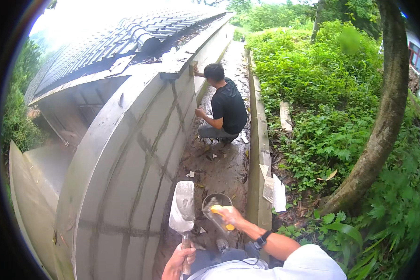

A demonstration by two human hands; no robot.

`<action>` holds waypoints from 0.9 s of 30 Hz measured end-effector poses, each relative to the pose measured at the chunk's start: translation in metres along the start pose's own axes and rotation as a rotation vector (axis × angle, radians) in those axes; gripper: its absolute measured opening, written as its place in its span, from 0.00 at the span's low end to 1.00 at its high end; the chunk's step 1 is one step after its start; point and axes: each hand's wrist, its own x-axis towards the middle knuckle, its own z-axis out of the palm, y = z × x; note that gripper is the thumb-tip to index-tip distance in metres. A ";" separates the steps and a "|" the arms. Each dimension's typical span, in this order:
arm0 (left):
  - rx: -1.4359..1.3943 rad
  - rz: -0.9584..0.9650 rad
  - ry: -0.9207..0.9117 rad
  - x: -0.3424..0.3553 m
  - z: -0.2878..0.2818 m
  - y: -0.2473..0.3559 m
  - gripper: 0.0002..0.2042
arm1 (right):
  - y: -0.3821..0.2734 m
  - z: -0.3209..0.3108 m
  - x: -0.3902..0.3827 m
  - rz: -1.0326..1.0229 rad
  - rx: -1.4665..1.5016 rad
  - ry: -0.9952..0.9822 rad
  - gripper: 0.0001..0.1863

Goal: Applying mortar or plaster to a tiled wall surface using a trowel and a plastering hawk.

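My left hand [182, 256] is wrapped round the wooden handle of a trowel [183, 205]. Its broad, rounded-rectangular blade points away from me and carries grey smears and some mortar. To its right, my right hand [229, 215] grips the yellow handle of a plastering trowel [217, 210], whose blade is partly hidden. That tool is held over a round dark bucket [206, 200], and its overlap hides most of what is inside. A black band is on my right wrist. Beside my left hand rises a grey rendered wall [135, 182] marked with dark crossing lines.
A co-worker [228, 105] in a dark shirt squats farther along the narrow path [198, 165], hands at the wall. Tile scraps and leaves litter the path. A concrete curb [259, 154] borders greenery, with broken tile pieces [278, 193] and a leaning tree trunk [380, 140] at right.
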 end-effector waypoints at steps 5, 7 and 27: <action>0.229 -0.079 0.122 0.070 -0.033 0.029 0.10 | -0.028 -0.043 -0.006 -0.142 -0.358 0.052 0.16; 0.342 -0.082 0.143 0.100 -0.048 0.036 0.10 | -0.041 -0.035 -0.005 -0.221 -0.627 0.099 0.22; 0.338 -0.469 0.235 0.247 -0.127 0.027 0.11 | 0.066 0.010 0.127 -0.258 -0.793 0.004 0.25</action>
